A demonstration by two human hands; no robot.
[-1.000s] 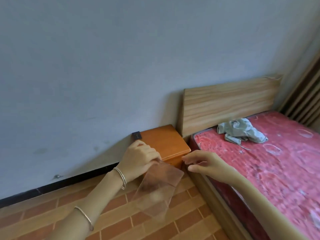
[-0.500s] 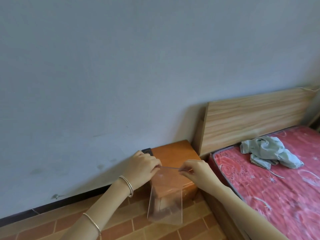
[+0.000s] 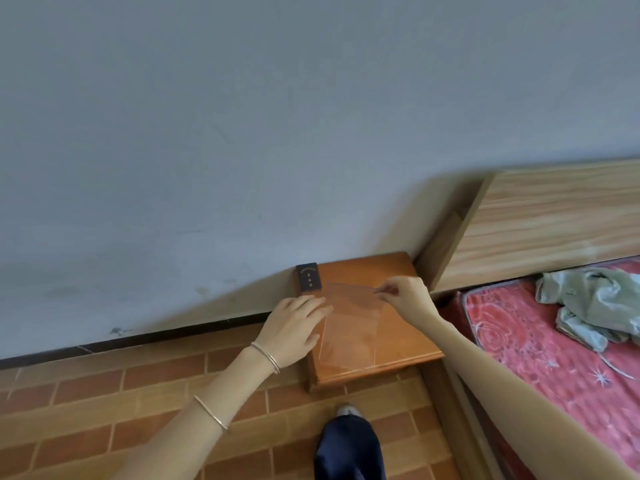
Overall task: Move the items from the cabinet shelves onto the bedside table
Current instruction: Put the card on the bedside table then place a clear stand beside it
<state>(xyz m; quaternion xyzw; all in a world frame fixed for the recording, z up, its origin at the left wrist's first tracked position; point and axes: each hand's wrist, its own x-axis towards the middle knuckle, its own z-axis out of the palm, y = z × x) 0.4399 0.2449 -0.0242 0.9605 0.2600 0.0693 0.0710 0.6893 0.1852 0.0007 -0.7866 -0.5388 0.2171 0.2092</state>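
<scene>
Currently, clear flat plastic bag (image 3: 349,330) lies lengthwise near-to-far on orange wooden desk (image 3: 408,344). Fingers of right hand (image 3: 408,296) pinch its upper edge; left hand (image 3: 294,327), fingers straight, presses its left edge.

A clear plastic bag (image 3: 349,327) lies flat on the orange wooden bedside table (image 3: 367,271). The left hand (image 3: 294,327) rests on the bag's left edge with fingers straight, while the right hand (image 3: 407,294) pinches its far right corner. A small dark box (image 3: 309,282) stands at the table's back left corner, against the grey wall (image 3: 242,133). To the right is the bed — a wooden headboard (image 3: 554,220), a red patterned mattress (image 3: 554,368) and a crumpled grey-green cloth (image 3: 588,306) on it. Below, a shoe tip (image 3: 348,412) shows on the brick-patterned floor (image 3: 104,410).
</scene>
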